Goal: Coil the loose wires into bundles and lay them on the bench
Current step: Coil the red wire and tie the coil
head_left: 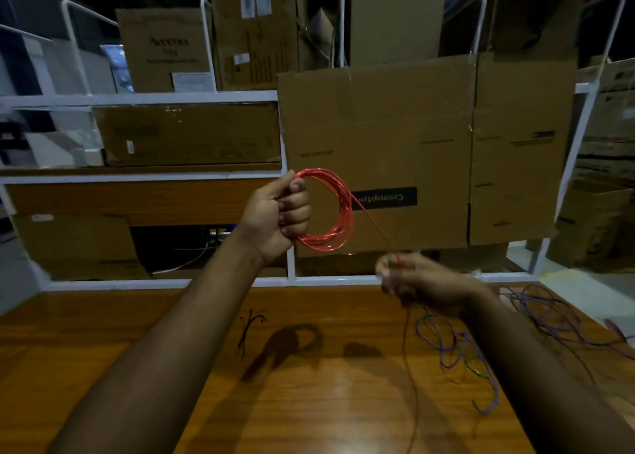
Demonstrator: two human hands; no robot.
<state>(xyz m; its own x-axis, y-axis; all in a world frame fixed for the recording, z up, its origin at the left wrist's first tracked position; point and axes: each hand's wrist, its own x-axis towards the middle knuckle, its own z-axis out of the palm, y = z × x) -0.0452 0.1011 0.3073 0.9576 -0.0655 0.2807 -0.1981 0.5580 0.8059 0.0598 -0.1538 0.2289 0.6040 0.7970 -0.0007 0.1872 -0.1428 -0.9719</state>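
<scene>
Left hand (287, 214) clenched round the red wire coil (331, 209), held up above the wooden bench (206, 385); its free strand slants down-right into the blurred right hand (417, 282), apparently pinching it, the slack dropping toward the bench

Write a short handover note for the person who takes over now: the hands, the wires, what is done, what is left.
Left hand grips the red coil, held above the bench.
Right hand, blurred, pinches the red wire's free strand; its tail hangs down to the bench.
Purple wires lie loose on the bench at the right.
Done: most of the red is coiled.
Left: finish the red, lay it down, coil the purple.
</scene>
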